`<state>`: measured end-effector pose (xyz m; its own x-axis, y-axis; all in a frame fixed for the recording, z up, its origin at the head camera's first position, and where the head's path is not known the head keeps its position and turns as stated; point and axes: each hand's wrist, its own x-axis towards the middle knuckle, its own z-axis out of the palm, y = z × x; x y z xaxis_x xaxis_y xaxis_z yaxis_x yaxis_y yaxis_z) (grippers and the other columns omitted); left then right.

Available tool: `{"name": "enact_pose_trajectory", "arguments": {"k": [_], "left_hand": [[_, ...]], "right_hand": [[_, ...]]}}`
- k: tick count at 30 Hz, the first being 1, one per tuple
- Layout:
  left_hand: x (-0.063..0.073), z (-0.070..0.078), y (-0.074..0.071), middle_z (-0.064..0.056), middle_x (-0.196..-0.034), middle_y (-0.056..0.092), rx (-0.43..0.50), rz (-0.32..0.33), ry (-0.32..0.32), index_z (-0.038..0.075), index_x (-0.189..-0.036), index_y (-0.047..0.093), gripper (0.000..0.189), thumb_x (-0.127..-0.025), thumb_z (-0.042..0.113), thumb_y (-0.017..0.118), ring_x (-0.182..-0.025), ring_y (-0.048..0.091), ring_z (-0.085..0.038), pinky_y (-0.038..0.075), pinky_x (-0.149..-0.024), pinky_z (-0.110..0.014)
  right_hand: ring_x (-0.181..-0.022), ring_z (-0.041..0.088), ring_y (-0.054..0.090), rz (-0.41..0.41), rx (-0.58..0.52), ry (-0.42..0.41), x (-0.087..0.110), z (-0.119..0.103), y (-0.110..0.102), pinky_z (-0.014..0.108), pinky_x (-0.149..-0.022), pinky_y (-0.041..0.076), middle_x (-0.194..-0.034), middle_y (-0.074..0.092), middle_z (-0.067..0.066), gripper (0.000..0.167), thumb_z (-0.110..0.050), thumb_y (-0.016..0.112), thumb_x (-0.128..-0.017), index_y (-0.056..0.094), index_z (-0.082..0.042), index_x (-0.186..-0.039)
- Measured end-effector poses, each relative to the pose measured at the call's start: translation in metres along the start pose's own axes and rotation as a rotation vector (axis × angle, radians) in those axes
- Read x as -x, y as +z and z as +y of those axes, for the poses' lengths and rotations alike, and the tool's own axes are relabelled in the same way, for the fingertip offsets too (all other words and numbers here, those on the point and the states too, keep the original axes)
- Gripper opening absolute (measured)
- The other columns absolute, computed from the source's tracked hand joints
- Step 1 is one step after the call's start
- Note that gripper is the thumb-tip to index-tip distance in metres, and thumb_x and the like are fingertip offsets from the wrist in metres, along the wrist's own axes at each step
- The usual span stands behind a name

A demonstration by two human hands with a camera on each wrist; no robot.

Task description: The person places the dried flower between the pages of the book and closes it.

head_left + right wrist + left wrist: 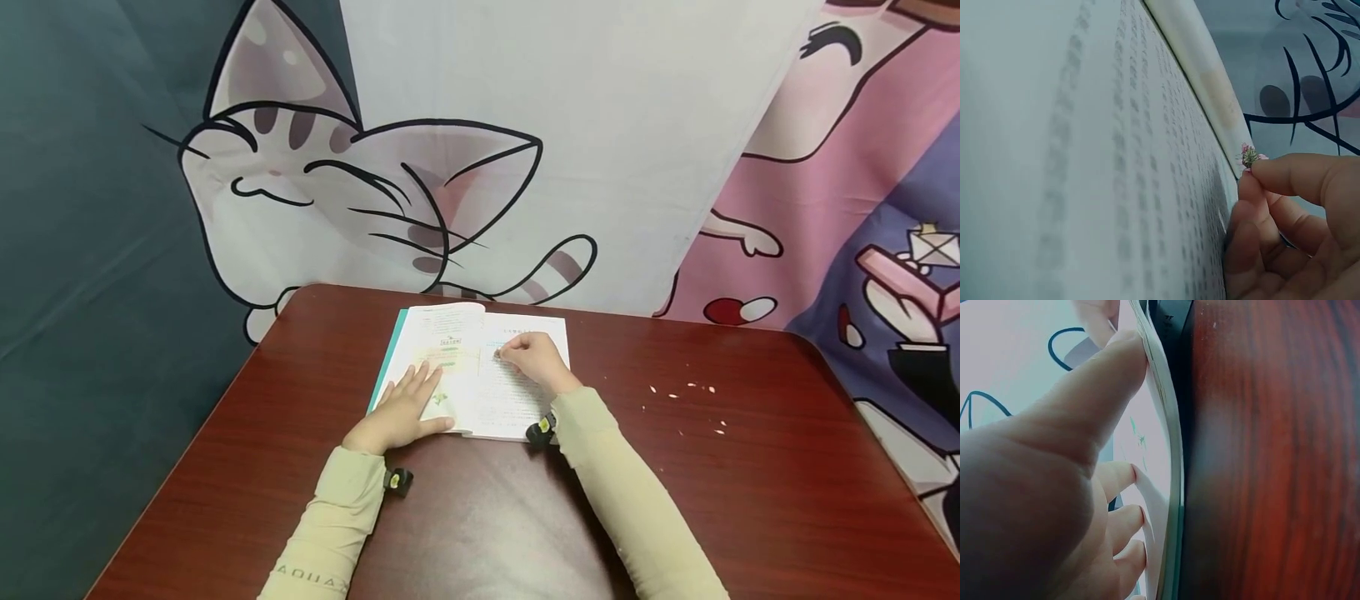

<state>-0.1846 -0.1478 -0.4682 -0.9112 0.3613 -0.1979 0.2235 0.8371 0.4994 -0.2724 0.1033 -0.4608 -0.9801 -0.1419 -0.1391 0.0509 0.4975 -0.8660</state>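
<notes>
An open book (517, 408) with printed pages and a teal cover edge lies on the table. On its left page my left hand (401, 410) rests flat with fingers spread; in the left wrist view the thumb (1107, 381) lies along the page's near edge. Above the right page, close to the spine, my right hand (536, 358) pinches a small flower head (1249, 156), pink and green, between thumb and forefinger. The remaining fingers of that hand are curled beside the page. In the head view the flower is tiny and mostly covered by the fingertips.
Several small pale petals or scraps (673, 396) are scattered on the dark red wooden table (750, 492) to the right of the book. Behind the table's far edge hangs a cartoon cat curtain (630, 167).
</notes>
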Motion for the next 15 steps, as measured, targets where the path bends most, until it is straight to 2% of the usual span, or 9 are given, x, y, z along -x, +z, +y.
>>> {"name": "enact_pose_trajectory", "arguments": {"k": [8, 15], "left_hand": [[0.001, 0.001, -0.002, -0.022, -0.168, 0.009, 0.011, 0.003, 0.002, 0.005, -0.162, 0.02, 0.091, -0.096, 0.046, 0.067, -0.154, 0.002, -0.043, 0.006, -0.119, -0.065], [0.0, 0.0, -0.001, -0.022, -0.167, 0.01, 0.008, 0.003, 0.004, 0.005, -0.162, 0.021, 0.09, -0.096, 0.046, 0.067, -0.154, 0.003, -0.043, 0.007, -0.119, -0.065]], "right_hand": [[-0.078, 0.017, 0.053, 0.013, 0.08, 0.037, -0.007, -0.005, 0.009, 0.03, -0.069, 0.043, -0.093, 0.068, 0.004, 0.011, -0.015, 0.071, -0.092, 0.076, -0.007, -0.086], [-0.078, 0.018, 0.055, 0.024, 0.195, 0.024, -0.006, -0.005, 0.012, 0.033, -0.073, 0.045, -0.086, 0.066, 0.003, 0.014, -0.021, 0.077, -0.09, 0.073, -0.009, -0.087]]}}
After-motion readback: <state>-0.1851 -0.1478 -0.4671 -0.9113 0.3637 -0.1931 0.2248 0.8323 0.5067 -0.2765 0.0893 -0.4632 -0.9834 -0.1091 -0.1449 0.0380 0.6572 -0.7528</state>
